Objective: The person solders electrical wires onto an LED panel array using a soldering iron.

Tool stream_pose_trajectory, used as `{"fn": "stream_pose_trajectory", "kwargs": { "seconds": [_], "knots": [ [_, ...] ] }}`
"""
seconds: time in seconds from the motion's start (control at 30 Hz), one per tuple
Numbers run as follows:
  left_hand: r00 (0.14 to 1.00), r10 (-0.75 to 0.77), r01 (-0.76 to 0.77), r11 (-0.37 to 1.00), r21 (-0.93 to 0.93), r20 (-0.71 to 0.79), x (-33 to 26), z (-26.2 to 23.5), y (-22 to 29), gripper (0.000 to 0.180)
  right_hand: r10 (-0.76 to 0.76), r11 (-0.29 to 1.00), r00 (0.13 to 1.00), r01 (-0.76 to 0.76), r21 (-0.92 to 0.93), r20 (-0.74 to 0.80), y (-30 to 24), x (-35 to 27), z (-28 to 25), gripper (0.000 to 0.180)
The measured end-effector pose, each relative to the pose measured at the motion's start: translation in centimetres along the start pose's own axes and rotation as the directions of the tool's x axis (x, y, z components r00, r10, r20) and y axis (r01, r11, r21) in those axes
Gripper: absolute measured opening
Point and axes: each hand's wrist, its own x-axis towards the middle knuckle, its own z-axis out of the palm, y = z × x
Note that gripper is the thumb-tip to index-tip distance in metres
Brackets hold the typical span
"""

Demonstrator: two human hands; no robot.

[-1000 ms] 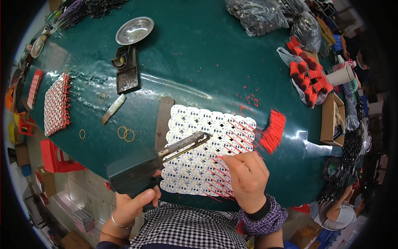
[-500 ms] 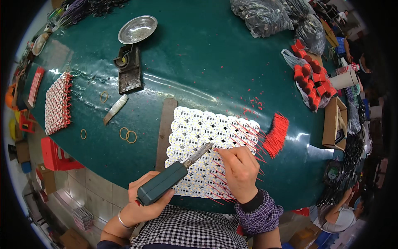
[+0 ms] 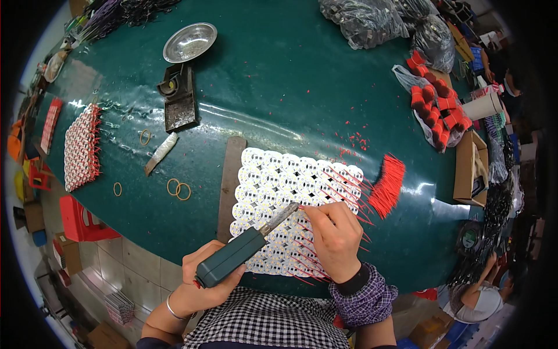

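A panel of round white LED boards (image 3: pixel 273 180) lies on the green table, with thin red wires attached along its right side. My left hand (image 3: pixel 203 273) is wrapped round the dark green handle of a soldering iron (image 3: pixel 232 256). Its metal tip rests at or just over the middle of the panel. Close to that tip, my right hand (image 3: pixel 337 235) is closed in a pinch on a thin red wire, mostly hidden by the fingers. A bundle of cut red wires (image 3: pixel 387 185) sits right of the panel.
A dark flat bar (image 3: pixel 231 186) runs along the panel's left edge. Farther off are a metal bowl (image 3: pixel 190 42), a dark metal tray (image 3: pixel 179 110) and several rubber bands. Bagged red wire bundles (image 3: pixel 433 110) and a cardboard box (image 3: pixel 469 168) stand at right. Stacked wired boards (image 3: pixel 81 148) lie left.
The view has shifted slightly. Both hands hold nearly the same pose, with the iron's tip still beside the right fingertips.
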Motion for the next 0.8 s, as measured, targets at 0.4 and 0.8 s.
{"fn": "stream_pose_trajectory", "kwargs": {
  "seconds": [0.4, 0.8],
  "knots": [
    [0.996, 0.086, -0.084, 0.994, 0.071, -0.035, -1.0, -0.3, -0.8, 0.021, 0.010, 1.000, 1.000, -0.010, 0.000, 0.000, -0.3, 0.1, -0.4, 0.020],
    [0.997, 0.079, -0.079, 0.997, 0.016, -0.014, 0.8, 0.4, 0.5, 0.022, 0.028, 1.000, 0.999, -0.028, -0.012, -0.033, 0.6, 0.0, -0.5, 0.021]
  ]
}}
